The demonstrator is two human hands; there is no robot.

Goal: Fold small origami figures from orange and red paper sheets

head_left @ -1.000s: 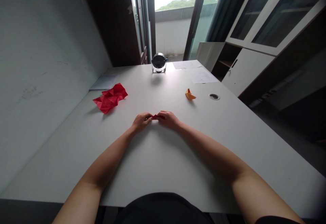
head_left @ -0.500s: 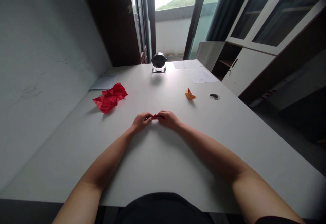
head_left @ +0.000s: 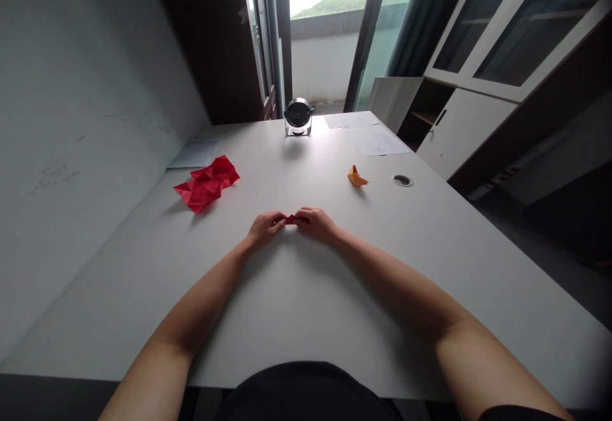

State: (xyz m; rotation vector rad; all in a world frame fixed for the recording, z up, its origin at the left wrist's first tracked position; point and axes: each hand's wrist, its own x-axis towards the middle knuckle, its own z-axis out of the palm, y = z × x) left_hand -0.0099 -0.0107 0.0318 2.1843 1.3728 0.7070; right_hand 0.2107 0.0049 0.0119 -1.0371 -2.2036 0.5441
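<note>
One small folded red paper (head_left: 291, 221) shows a low pointed peak. Your left hand (head_left: 264, 228) and right hand (head_left: 317, 224) pinch its opposite ends, fingers partly covering them.

between the forearms (head_left: 213, 287), the white tabletop (head_left: 291, 319) is offering an open lane; the left hand (head_left: 266, 228) and right hand (head_left: 316, 223), holding a small red fold (head_left: 291, 220), are blocking its far end. beyond them, a wide passage is running between the creased red paper (head_left: 208, 185), left, and the orange paper figure (head_left: 356, 178), right, with a round framed device (head_left: 298, 115) standing at its far end.
</note>
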